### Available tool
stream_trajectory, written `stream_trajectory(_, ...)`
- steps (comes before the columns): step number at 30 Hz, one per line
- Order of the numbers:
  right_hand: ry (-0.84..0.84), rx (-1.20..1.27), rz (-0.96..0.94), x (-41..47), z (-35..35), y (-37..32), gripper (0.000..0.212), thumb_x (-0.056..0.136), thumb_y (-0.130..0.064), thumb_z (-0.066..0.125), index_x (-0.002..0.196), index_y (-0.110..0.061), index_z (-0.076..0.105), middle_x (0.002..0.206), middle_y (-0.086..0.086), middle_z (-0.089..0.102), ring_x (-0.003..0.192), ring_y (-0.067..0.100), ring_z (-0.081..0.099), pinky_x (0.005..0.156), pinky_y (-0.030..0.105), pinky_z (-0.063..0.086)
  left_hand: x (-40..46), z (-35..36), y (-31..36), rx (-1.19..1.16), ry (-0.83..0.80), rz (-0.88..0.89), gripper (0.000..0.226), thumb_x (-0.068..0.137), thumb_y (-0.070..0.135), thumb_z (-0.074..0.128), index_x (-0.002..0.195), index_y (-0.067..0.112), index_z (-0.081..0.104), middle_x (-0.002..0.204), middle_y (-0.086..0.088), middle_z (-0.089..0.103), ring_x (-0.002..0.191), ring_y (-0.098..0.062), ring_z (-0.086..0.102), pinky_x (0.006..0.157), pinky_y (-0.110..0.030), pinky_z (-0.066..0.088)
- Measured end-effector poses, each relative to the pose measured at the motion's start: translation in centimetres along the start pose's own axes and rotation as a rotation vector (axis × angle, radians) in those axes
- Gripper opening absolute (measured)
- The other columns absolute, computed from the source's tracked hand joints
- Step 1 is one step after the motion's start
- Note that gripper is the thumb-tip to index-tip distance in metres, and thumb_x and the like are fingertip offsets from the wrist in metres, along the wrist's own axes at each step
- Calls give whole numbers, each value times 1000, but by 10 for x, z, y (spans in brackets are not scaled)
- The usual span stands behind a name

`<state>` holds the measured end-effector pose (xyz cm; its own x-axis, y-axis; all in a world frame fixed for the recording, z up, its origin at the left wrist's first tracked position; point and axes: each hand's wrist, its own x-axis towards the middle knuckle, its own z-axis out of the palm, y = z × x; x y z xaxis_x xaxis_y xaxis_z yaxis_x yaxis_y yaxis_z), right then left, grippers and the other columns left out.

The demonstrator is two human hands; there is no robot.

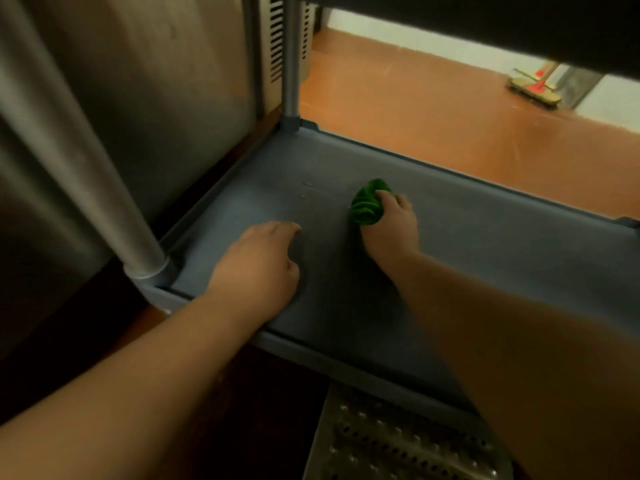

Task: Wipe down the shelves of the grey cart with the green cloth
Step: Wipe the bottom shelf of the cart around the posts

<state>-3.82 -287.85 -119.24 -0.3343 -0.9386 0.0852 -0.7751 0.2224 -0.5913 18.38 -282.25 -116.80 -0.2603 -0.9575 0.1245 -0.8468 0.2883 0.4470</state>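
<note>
Head view: lower shelf [467, 258] of the grey cart [346, 348] fills the centre, seen from above and in front. Right hand [389, 225] reaches in over the near rim and grips the green cloth [365, 204]; fingers curl over the bunched cloth, which sits pressed on the shelf surface roughly mid-shelf, toward the far edge. Left hand [258, 263] rests on the shelf to the left of the cloth, apart from it, holding nothing, fingers loosely bent with tips on the grey surface. Both forearms cross the near rim.

Near-left post [104, 188] rises from the shelf's corner socket; far-left post [290, 64] stands at the back corner. A few small pale specks [304, 190] lie on the shelf, left of the cloth. Dark underside of the upper shelf [485, 26] spans the top of the frame. Steel panel [162, 98] stands just left of the cart. Beyond the far rim, orange floor [415, 126]; a broom head [535, 90] lies on it at upper right. Perforated metal plate [398, 441] shows below the near rim, bottom centre.
</note>
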Motion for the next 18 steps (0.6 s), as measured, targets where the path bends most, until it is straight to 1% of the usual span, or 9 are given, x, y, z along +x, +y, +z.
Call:
stream_trajectory(3,-124,78,-114,-6,35,-44,64,82,-15,66,144,-19,49,149,9,41,133,31,45,115,35,35,-18,-7,-18,36,-1,-47,51,80,18,53,131,20,52,125,-6,57,117,-28,50,102,-38,42)
stream_trajectory(6,-271,119,-316,-23,55,-71,61,78,-13,70,138,-15,56,146,14,45,132,33,46,113,36,36,-36,-14,-24,82,-33,-101,49,77,21,53,126,21,51,116,-8,56,110,-31,52,96,-41,45)
stream_trajectory(8,-294,102,-416,-34,53,-71,59,75,-9,71,133,-10,61,139,17,51,126,35,51,110,35,38,-46,-16,-16,108,-51,-112,50,77,22,53,127,21,49,116,-8,55,110,-32,51,96,-41,44)
stream_trajectory(10,-255,64,-453,-39,39,-55,58,72,-11,70,130,-10,63,135,17,54,122,37,53,107,39,42,-51,-14,1,107,-70,-102,52,79,21,55,130,21,48,118,-8,54,112,-31,49,97,-41,43)
stream_trajectory(11,-234,46,-442,-42,30,-43,58,73,-13,68,130,-13,62,136,16,53,122,37,52,106,40,42,-51,-11,13,98,-81,-83,52,79,20,55,131,21,48,118,-7,54,112,-31,49,97,-41,43)
stream_trajectory(12,-215,25,-417,-44,18,-29,55,76,-13,67,131,-15,61,136,13,53,123,34,50,104,37,43,-51,-6,26,86,-84,-55,51,79,20,55,130,21,49,117,-7,55,111,-30,50,97,-41,43)
stream_trajectory(13,-178,8,-383,-46,2,-12,49,80,-10,65,129,-15,61,132,11,55,122,31,51,100,31,44,-49,0,42,68,-81,-22,51,79,21,53,130,21,50,117,-7,56,111,-30,50,97,-40,44)
stream_trajectory(15,-75,84,-245,-47,-32,30,40,84,-5,62,124,-12,64,123,7,60,116,29,55,91,21,44,-43,15,77,27,-73,51,53,77,23,49,130,19,53,121,-8,58,114,-29,51,100,-39,43)
stream_trajectory(18,58,62,-44,-54,-95,102,54,81,2,61,133,-12,61,134,7,53,118,24,55,99,17,34,-35,41,134,-33,-99,113,54,83,17,51,137,20,49,137,-4,53,127,-23,45,108,-37,38)
